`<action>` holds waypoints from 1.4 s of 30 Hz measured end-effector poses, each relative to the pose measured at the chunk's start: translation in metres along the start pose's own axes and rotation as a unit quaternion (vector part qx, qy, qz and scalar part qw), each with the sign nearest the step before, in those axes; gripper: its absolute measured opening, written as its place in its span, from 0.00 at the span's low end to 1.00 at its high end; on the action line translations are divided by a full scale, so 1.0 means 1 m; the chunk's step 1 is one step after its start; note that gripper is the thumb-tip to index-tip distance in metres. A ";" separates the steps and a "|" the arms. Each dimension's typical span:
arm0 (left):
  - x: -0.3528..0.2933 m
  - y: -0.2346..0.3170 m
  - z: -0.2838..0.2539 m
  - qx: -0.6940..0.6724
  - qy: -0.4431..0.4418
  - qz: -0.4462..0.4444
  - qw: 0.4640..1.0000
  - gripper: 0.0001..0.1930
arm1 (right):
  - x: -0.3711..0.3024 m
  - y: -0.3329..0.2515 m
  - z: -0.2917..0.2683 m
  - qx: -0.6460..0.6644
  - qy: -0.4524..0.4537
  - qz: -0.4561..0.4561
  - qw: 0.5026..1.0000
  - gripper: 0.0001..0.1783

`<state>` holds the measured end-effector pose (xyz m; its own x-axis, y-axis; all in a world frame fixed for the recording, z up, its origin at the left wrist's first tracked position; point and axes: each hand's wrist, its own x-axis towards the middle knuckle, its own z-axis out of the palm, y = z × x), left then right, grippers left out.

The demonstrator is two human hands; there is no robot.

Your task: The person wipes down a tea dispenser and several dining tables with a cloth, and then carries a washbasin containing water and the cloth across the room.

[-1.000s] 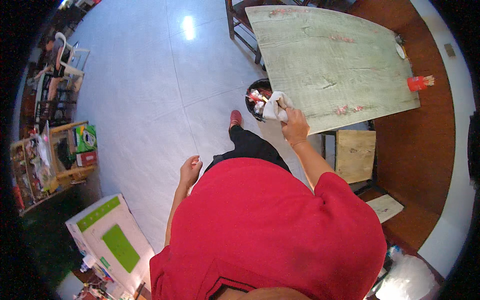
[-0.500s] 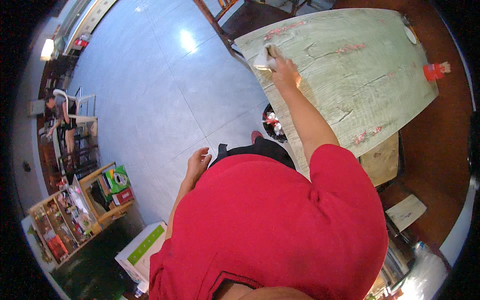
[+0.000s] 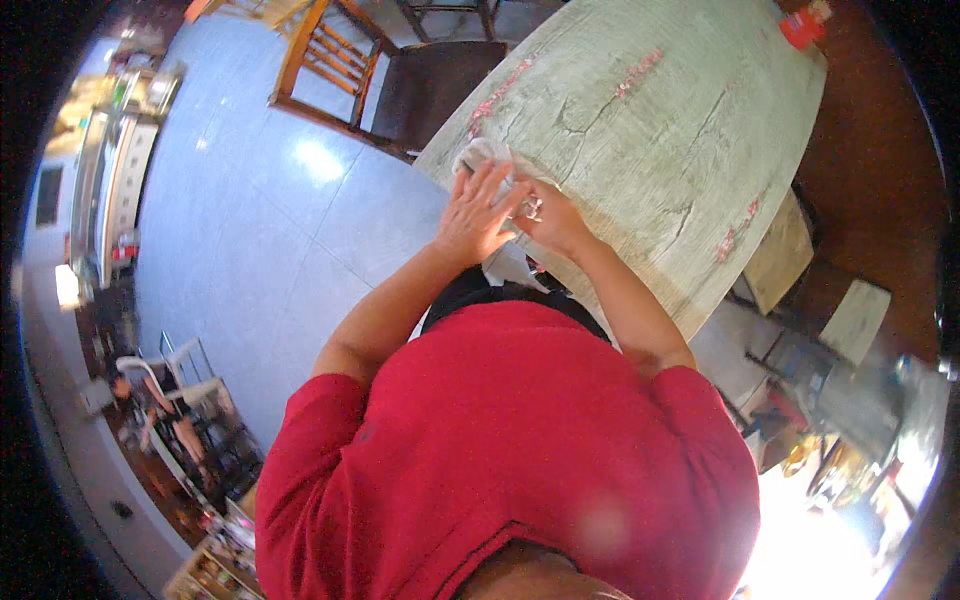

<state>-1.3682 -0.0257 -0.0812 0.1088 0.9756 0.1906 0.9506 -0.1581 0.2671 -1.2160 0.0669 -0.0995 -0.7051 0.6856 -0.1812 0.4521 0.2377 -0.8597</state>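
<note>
A whitish cloth is bunched at the near left corner of the pale wood-grain table. My right hand is closed round the cloth's near side. Over it lies my left hand, its fingers spread and touching the cloth. Something pale and crumpled shows between the two hands; whether it is part of the cloth I cannot tell. Below the hands a white piece hangs at the table's edge. Reddish patches mark the tabletop in several places.
A wooden chair with a dark seat stands at the table's far left side. A red container is at the far right edge. Stools stand at the right. Another person is at the far left, by a white chair.
My right hand has drawn the cloth nearer to my body. My left hand has come up from my side to meet it. The view has turned, bringing the chair further in.
</note>
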 end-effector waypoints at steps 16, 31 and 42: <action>0.025 -0.160 0.029 -0.134 -0.056 0.168 0.975 0.17 | -0.045 0.092 0.019 -0.353 0.365 0.160 0.847 0.18; 0.372 -0.115 0.108 0.076 0.005 0.105 0.992 0.19 | -0.042 0.084 0.010 -0.307 0.383 0.173 0.854 0.16; 0.216 -0.049 0.095 -0.126 -0.162 0.346 0.915 0.18 | -0.050 0.086 0.008 -0.286 0.399 0.122 0.863 0.15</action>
<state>-1.3634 0.2075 -0.1425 0.7790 0.6160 0.1173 0.5285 -0.7456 0.4058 -1.1459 0.0471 -0.1683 -0.0537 0.9644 0.2591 0.8901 0.1639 -0.4253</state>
